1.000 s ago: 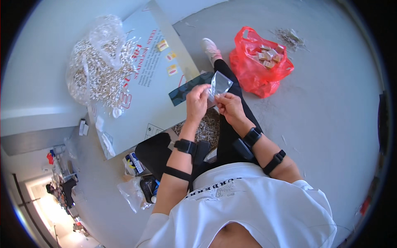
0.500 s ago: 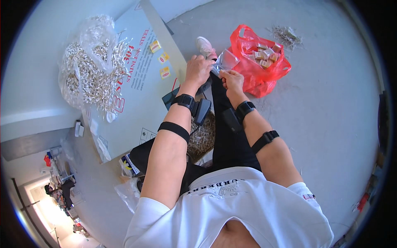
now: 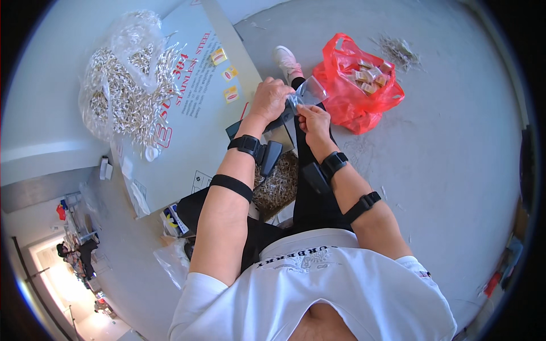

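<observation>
Both the left hand [image 3: 271,101] and the right hand [image 3: 314,120] pinch a clear plastic bag [image 3: 312,91] in pressed-together fingers, above a black trouser leg [image 3: 307,193]. Beyond, three yellow packets [image 3: 230,73] lie on the table [image 3: 196,150], and a red bag [image 3: 354,109] stands on the floor [image 3: 443,170] near scraps [image 3: 400,52].

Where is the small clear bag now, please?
In the head view, the small clear bag is above centre, held between the left hand and right hand, just left of the red bag.
</observation>
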Demonstrator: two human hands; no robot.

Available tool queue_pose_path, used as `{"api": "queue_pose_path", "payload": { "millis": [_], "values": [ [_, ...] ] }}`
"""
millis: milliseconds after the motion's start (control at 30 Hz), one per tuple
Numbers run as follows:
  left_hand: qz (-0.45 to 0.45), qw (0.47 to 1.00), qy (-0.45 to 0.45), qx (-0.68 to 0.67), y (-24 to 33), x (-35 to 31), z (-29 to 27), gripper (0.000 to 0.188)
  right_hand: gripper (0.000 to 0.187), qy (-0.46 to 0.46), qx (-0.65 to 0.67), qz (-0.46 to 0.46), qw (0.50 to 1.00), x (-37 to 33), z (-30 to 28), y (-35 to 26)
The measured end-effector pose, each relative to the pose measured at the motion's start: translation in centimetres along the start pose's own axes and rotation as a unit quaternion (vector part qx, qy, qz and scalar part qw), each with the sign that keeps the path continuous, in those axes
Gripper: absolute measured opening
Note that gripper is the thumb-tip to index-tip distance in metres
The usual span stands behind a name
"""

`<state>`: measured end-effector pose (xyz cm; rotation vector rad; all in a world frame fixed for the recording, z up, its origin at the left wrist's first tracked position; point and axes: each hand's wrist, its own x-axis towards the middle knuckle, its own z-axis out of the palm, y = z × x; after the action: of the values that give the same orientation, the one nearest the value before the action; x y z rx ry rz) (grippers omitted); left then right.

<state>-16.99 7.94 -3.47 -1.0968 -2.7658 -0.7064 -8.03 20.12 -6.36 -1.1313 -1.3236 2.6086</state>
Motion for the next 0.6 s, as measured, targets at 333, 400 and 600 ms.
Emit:
{"api": "queue_pose_path", "payload": {
  "millis": [333,400,600],
  "values": [
    [-0.159,0.932,-0.015,-0.325,0.3,-2.5,-1.9,0.024,0.008,-0.022,-0.011,-0.017,1.0,-2.5,0.6,2.2],
    [-0.17,0.951,-0.003,-0.259,0.7,-2.6,-1.5,0.019,0.008,-0.027,-0.03,-0.048,0.998,-2.2,0.7,2.6],
    [-0.15,0.983,0.087,-0.058,-0.1,-5.6,-1.2,0.008,0.012,-0.045,-0.105,-0.072,0.991,-2.7,1.6,4.4]
  ]
}}
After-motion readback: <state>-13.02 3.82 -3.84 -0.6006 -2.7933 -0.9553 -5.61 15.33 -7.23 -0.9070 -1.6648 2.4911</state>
